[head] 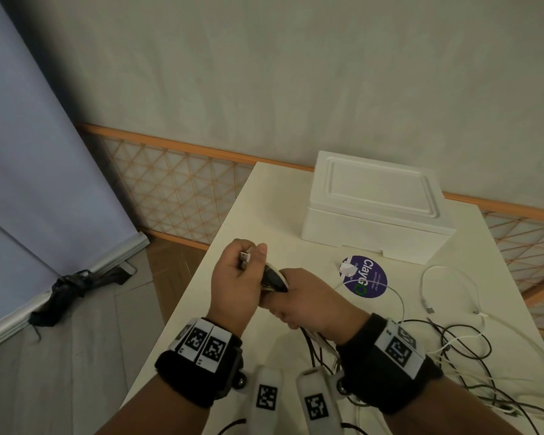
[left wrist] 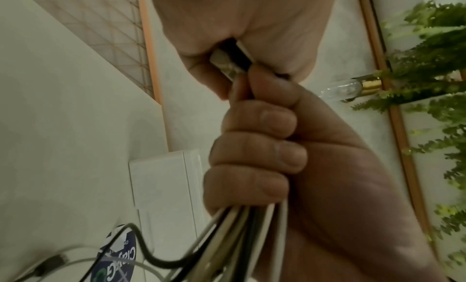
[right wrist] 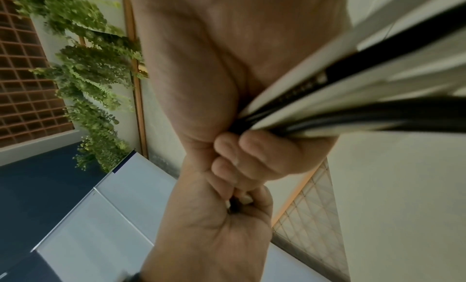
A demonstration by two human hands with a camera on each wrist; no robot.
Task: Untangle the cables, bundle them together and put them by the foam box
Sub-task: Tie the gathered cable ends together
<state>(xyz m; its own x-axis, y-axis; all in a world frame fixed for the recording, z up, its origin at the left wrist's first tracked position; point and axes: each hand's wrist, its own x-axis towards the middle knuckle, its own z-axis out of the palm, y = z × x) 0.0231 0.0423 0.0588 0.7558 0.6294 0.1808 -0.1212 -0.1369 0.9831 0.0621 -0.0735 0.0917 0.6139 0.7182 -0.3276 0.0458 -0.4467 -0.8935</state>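
1 foam box, 1 round purple sticker, 1 white table, 2 hands, several tangled cables

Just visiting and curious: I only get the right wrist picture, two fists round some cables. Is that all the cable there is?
Observer: No. The head view shows more loose cables, black and white, sprawled on the table beside the right wrist.
Visitor: Is there a foam box anywhere?
Observer: Yes, a white foam box with its lid on stands at the table's far end, beyond both hands.
Visitor: What is the left fist holding?
Observer: Metal USB plugs poke out of the top of the left hand; the right hand grips the bundle just below.
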